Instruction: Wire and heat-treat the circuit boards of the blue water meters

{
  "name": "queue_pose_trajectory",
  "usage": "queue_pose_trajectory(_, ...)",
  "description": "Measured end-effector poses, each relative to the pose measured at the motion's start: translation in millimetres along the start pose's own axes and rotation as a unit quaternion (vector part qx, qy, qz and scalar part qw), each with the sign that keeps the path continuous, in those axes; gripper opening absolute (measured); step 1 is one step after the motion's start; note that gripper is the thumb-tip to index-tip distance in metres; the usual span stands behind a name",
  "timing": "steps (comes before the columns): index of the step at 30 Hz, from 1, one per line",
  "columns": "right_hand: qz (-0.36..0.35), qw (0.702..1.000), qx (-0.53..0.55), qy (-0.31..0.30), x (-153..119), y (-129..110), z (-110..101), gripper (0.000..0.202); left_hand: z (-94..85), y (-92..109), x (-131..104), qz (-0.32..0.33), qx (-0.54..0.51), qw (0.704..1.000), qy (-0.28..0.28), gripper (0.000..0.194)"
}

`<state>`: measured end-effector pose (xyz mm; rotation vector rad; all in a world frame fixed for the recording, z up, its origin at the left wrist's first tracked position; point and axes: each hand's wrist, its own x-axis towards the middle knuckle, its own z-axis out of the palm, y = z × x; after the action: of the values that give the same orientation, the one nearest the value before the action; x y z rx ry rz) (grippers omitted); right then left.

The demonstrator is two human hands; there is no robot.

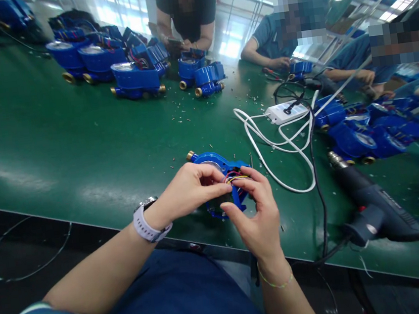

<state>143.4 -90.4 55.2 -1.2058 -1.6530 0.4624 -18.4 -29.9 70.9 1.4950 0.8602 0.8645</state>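
A blue water meter (209,158) with a brass threaded end lies on the green table in front of me, its side housing open. Thin coloured wires (238,177), red, yellow and white among them, come out of the housing. My left hand (198,186) reaches over the meter, thumb and index finger pinched on the wires. On the other side, my right hand (255,205) curves round the housing, its fingertips at the wires and its thumb apart from them. Part of the meter is hidden beneath both hands.
A heat gun (375,203) lies at the right with its black cord. Beyond the meter are a white power strip (288,111) and its looped cable. More blue meters (137,79) stand at the back and right. Several people sit across the green table (77,137).
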Motion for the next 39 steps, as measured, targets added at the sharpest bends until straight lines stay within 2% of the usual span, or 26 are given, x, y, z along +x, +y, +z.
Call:
queue_pose_trajectory(3,0.020,1.000,-0.019,0.006,-3.8,-2.2,5.5,0.026,7.4,-2.9,2.4,-0.011,-0.020,1.000,-0.010,0.016)
queue_pose_trajectory(6,0.084,0.996,0.022,-0.005,-5.7,-2.7,5.8,0.014,13.4,-2.2,5.0,-0.025,-0.034,0.999,-0.019,0.020)
queue_pose_trajectory(8,0.121,0.990,0.067,-0.007,-5.1,-1.0,3.9,0.016,15.5,0.0,8.4,-0.032,-0.033,0.999,-0.027,0.023)
queue_pose_trajectory(15,0.146,0.976,0.161,0.023,1.3,10.9,-4.6,0.015,19.7,11.9,30.0,0.031,0.133,0.991,-0.011,0.020)
queue_pose_trajectory(19,0.157,0.975,0.154,0.044,-1.2,11.0,-11.6,0.015,25.1,16.5,39.4,0.058,0.187,0.981,-0.013,0.023)
queue_pose_trajectory(23,0.174,0.978,0.101,0.059,-7.9,9.9,-20.2,0.011,30.3,14.5,42.4,0.046,0.196,0.979,-0.020,0.024)
queue_pose_trajectory(25,0.181,0.978,0.085,0.055,-12.2,11.7,-23.5,0.009,31.9,11.7,42.1,0.042,0.206,0.978,-0.021,0.026)
queue_pose_trajectory(29,0.210,0.970,0.124,0.014,-21.2,19.5,-25.1,0.011,32.7,6.9,37.7,0.053,0.249,0.967,-0.006,0.026)
queue_pose_trajectory(31,0.229,0.964,0.132,0.009,-24.0,23.0,-23.9,0.012,32.2,5.2,33.8,0.087,0.270,0.959,0.013,0.019)
queue_pose_trajectory(33,0.232,0.964,0.128,0.011,-24.6,24.7,-22.6,0.013,31.3,4.0,29.9,0.169,0.294,0.940,0.025,0.020)
queue_pose_trajectory(36,0.222,0.968,0.119,0.013,-21.9,23.3,-21.7,0.012,28.9,3.5,26.5,0.316,0.363,0.876,-0.036,0.033)
queue_pose_trajectory(38,0.217,0.968,0.122,0.009,-18.9,21.1,-22.5,0.012,26.2,3.9,26.5,0.361,0.414,0.831,-0.087,0.032)
queue_pose_trajectory(39,0.216,0.968,0.125,0.007,-17.4,20.0,-23.4,0.013,24.4,4.2,26.9,0.363,0.435,0.818,-0.099,0.028)
